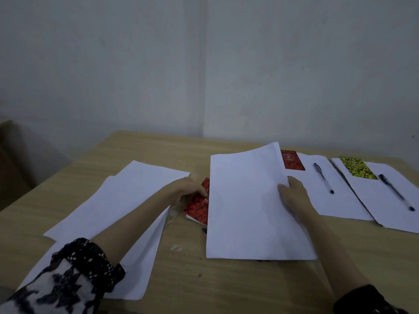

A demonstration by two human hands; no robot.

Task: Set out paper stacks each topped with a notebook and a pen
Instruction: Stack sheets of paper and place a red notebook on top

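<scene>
My right hand (293, 196) grips the right edge of a white paper stack (244, 207), lifted slightly in the middle of the table. Beside its left edge, my left hand (188, 189) holds a red patterned notebook (198, 206), partly hidden under the paper. A dark pen tip (204, 230) peeks out below the notebook. To the right lies a stack (335, 200) bearing a red notebook (292, 160) and a pen (323, 177). The far-right stack (396, 209) carries a yellow-black notebook (358, 167) and a pen (395, 191).
Loose white sheets (118, 200) spread over the left of the wooden table (192, 279), under my left forearm. A grey wall stands just behind the table's far edge. A brown box-like shape (11, 159) sits off the table at left.
</scene>
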